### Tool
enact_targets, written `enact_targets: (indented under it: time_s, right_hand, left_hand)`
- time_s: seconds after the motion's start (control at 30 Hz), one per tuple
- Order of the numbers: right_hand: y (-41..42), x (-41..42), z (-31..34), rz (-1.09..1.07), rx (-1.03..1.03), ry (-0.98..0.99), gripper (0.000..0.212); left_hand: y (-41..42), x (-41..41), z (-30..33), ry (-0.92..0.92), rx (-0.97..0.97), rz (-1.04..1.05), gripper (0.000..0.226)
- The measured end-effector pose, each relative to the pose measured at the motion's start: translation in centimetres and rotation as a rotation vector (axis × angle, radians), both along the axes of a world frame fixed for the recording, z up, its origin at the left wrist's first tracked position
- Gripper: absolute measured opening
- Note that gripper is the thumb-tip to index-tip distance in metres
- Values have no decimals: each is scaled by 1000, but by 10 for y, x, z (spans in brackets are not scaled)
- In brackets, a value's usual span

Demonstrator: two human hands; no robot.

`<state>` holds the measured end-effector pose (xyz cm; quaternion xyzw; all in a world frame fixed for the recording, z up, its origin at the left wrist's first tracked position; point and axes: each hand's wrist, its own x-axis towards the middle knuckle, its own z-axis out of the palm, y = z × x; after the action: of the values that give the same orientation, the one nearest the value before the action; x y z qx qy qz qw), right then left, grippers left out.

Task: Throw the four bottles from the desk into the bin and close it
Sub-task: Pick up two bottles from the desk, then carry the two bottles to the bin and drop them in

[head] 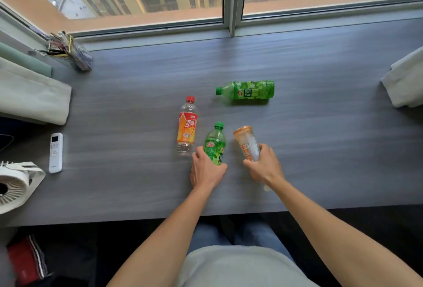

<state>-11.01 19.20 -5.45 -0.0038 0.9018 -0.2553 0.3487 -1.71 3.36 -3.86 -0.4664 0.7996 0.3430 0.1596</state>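
Several bottles are on the grey desk. My left hand grips the lower part of a small green bottle with a green cap. My right hand holds a clear bottle with an orange cap and label, tilted up off the desk. A clear bottle with a red cap and orange-red label lies just left of my left hand. A larger green bottle lies on its side farther back. No bin is in view.
A white remote and a white fan sit at the desk's left end. Folded curtains rest at the left and right edges. A pen holder stands at the back left by the window.
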Motion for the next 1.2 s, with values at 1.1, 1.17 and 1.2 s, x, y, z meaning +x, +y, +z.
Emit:
enact_targets:
  time_s: [1.1, 1.17, 1.2]
  right_hand:
    - [213, 446, 26, -1534, -73, -332, 50]
    - [218, 465, 23, -1618, -94, -342, 49]
    - [223, 472, 21, -1659, -103, -348, 48]
  left_hand:
    - [162, 25, -1, -189, 182, -1524, 66]
    - [201, 20, -1, -187, 193, -1589, 62]
    - [220, 18, -1, -190, 198, -1619, 62]
